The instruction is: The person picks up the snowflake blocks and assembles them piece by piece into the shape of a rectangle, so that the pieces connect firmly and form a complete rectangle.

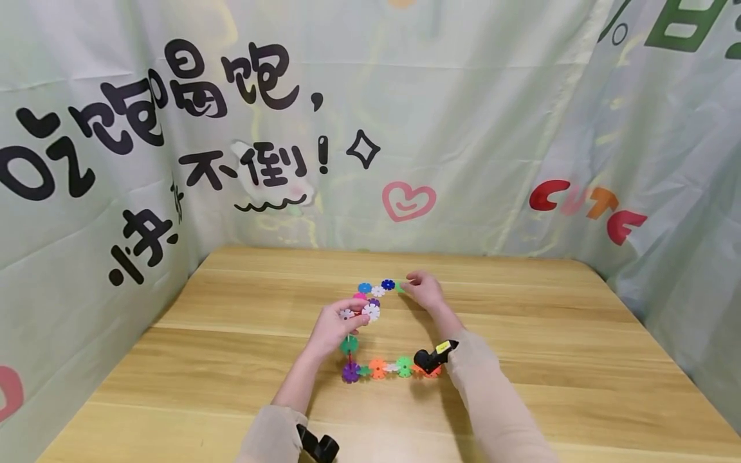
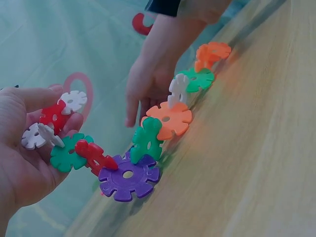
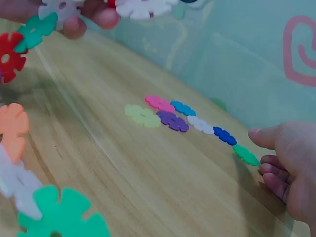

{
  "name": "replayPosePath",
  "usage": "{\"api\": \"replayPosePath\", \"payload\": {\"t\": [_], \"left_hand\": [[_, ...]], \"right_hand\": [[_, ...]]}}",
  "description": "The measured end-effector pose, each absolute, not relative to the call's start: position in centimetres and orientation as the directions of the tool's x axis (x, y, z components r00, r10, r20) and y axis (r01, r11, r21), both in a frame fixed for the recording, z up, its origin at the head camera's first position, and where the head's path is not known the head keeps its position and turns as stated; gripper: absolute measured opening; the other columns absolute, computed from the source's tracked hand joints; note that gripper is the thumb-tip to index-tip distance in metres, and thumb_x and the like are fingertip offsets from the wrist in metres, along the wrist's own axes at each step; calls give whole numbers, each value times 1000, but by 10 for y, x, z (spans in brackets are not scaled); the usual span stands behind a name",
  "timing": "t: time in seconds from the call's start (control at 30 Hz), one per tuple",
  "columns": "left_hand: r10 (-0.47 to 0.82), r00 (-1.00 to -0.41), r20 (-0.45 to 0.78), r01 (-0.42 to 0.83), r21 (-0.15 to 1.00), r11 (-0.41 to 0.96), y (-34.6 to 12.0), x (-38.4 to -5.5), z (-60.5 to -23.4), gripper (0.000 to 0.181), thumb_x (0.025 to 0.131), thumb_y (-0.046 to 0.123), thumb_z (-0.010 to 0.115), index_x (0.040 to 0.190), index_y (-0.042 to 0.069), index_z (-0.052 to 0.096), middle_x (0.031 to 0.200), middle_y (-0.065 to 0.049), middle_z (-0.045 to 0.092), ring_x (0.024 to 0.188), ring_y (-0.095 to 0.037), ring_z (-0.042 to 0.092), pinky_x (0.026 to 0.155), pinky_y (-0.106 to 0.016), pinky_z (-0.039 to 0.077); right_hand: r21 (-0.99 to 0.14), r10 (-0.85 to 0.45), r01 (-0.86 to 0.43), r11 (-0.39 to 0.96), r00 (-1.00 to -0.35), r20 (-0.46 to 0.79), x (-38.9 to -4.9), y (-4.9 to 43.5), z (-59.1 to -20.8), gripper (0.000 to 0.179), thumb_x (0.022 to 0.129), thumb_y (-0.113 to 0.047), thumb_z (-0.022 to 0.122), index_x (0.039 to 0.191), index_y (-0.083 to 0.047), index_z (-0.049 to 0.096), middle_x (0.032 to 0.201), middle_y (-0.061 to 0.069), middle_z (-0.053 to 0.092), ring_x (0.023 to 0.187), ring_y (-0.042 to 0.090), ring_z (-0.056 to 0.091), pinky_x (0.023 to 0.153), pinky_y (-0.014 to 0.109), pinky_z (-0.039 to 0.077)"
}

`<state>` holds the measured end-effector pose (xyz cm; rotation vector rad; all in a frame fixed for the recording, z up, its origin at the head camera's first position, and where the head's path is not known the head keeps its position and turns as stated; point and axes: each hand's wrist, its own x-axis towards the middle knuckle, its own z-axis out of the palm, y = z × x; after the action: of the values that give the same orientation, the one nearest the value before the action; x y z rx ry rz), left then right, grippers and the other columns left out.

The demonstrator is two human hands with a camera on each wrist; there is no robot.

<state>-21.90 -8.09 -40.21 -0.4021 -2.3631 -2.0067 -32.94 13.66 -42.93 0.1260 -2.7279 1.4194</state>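
Your left hand (image 1: 336, 329) pinches a multicoloured chain of notched plastic discs (image 2: 146, 143).
Toward the wooden surface (image 1: 521, 308)'s far edge, your right hand (image 1: 427, 293), fingers slightly parted, meets a green flower-shaped plastic disc (image 3: 246, 155).

Beige sleeves (image 1: 494, 392) carry black wrist cameras (image 1: 429, 360), one yellow-labelled.

Passage is allowed on the right of the pale-brown wooden tabletop (image 1: 567, 334); mid-table, the way is barred by linked multicoloured flower-shaped plastic discs (image 1: 378, 368).

The right grip (image 3: 291, 175) touches a bright-green flower-shaped plastic disc (image 3: 245, 155) beside a dark-blue flower-shaped plastic disc (image 3: 224, 136) on the wood-grained worktop (image 3: 177, 182).
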Motion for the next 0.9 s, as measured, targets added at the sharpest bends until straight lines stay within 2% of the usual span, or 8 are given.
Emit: {"api": "replayPosePath", "payload": {"t": [0.1, 0.3, 0.37, 0.43, 0.53, 0.6, 0.8, 0.9], "left_hand": [[187, -964, 191, 220, 965, 146, -81, -220, -403, 27, 84, 4, 66, 109, -5, 63, 101, -15, 61, 77, -22, 63, 65, -38, 54], [176, -969, 175, 202, 969, 145, -81, -222, -404, 27, 83, 3, 67, 109, -4, 64, 95, -12, 61, 80, -33, 63, 64, -38, 54], [175, -969, 176, 202, 968, 146, -81, -222, -405, 27, 83, 3, 68, 108, -3, 64, 94, -11, 61, 80, -32, 63, 63, -36, 54], [176, -969, 172, 199, 969, 146, -81, -221, -405, 27, 83, 4, 68, 109, -4, 64, 95, -11, 61, 79, -30, 63, 64, -37, 54], [187, -967, 174, 204, 967, 151, -79, -212, -393, 26, 84, 2, 66, 109, -7, 63, 97, -14, 61, 79, -30, 63, 66, -41, 54], [194, -966, 172, 203, 967, 153, -78, -206, -385, 26, 85, 0, 64, 109, -8, 62, 99, -16, 61, 80, -32, 63, 67, -44, 54], [204, -961, 186, 219, 964, 150, -77, -200, -380, 26, 85, -2, 62, 109, -10, 61, 100, -18, 61, 81, -34, 62, 69, -48, 53], [208, -959, 191, 225, 963, 150, -77, -200, -380, 26, 85, -1, 62, 109, -11, 60, 99, -18, 60, 82, -37, 62, 69, -49, 52]], "right_hand": [[-776, -45, -108, 622, -994, 102, -331, 134, -430, 36, 87, -15, 63, 116, 6, 57, 106, 22, 61, 98, 32, 56, 85, 41, 45], [-714, -50, -77, 696, -997, 59, -334, 130, -428, 39, 87, -21, 65, 117, 3, 59, 110, 20, 60, 103, 33, 55, 90, 43, 43], [-692, -72, -112, 714, -994, 87, -341, 133, -436, 42, 86, -29, 67, 114, 1, 61, 108, 18, 62, 100, 31, 56, 87, 42, 44], [-677, -73, -108, 728, -994, 81, -341, 132, -436, 40, 86, -29, 67, 113, 0, 62, 108, 17, 62, 100, 31, 57, 87, 41, 45], [-661, -75, -111, 742, -994, 83, -336, 131, -435, 35, 86, -26, 67, 109, 0, 63, 104, 16, 63, 97, 29, 57, 83, 40, 46], [-656, -64, -75, 751, -997, 40, -327, 128, -425, 29, 87, -17, 66, 107, 2, 62, 106, 17, 62, 98, 30, 56, 84, 42, 46], [-638, -126, -98, 763, -992, 2, -325, 134, -420, 19, 84, -14, 69, 88, 3, 60, 84, 11, 57, 76, 22, 51, 66, 31, 44], [-640, -156, -110, 760, -988, -16, -321, 138, -419, 21, 83, -14, 69, 85, 2, 55, 78, 8, 51, 71, 20, 46, 62, 28, 39]]}}
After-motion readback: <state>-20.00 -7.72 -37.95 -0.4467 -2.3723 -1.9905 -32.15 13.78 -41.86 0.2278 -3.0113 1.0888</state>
